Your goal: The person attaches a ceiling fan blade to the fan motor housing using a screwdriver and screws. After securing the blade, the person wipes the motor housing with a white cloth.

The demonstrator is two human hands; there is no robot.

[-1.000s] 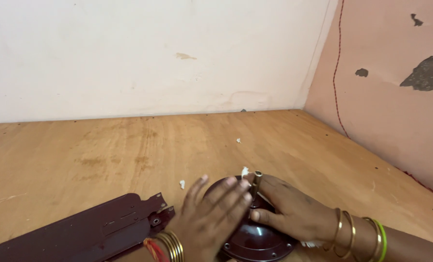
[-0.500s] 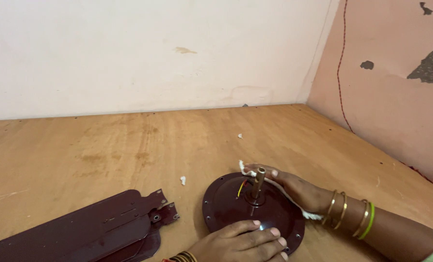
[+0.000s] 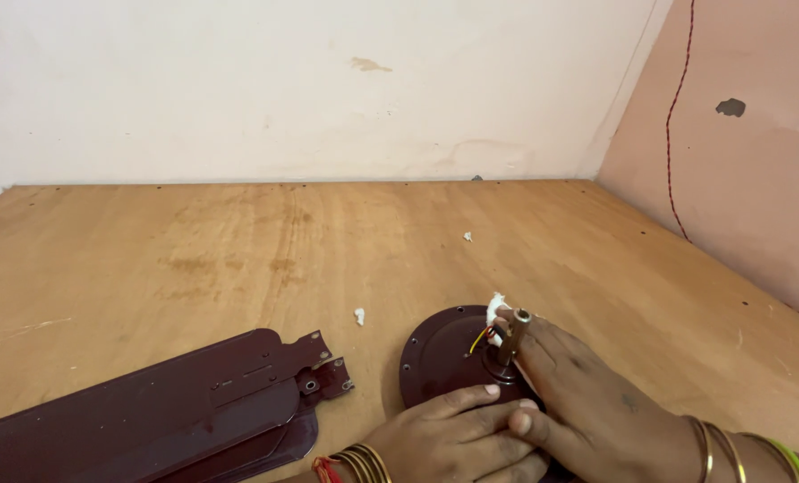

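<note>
The left hand (image 3: 458,438) lies flat at the near edge of the view, fingers stretched together and pressed palm-down on the dark maroon round fan motor housing (image 3: 444,353); it grips nothing, and the flat press looks meant to keep the disc from sliding or turning on the bench (image 3: 238,259). The right hand (image 3: 587,411) comes in beside it from the right, its fingers overlapping the left fingertips and resting on the housing, loosely spread and closed on nothing that can be seen, with the index finger reaching up alongside the short brass-coloured shaft (image 3: 511,333) that stands upright from the housing's centre. Thin yellow and red wires (image 3: 482,336) emerge at the foot of that shaft, just left of the right index finger, and a small wad of white material (image 3: 496,309) sits touching the shaft's far side, just beyond the fingertip. Gold and green bangles (image 3: 739,447) ring the right wrist, and gold and red ones the left. Left of the left hand, near but apart from the housing, lie stacked maroon fan blades (image 3: 167,411) with their bracket ends pointing towards the housing. Beyond both hands, two white scraps (image 3: 359,315) lie on the wood, well apart from each other. Farthest off, a white wall (image 3: 283,89) meets a pink wall (image 3: 739,179) at the corner.
</note>
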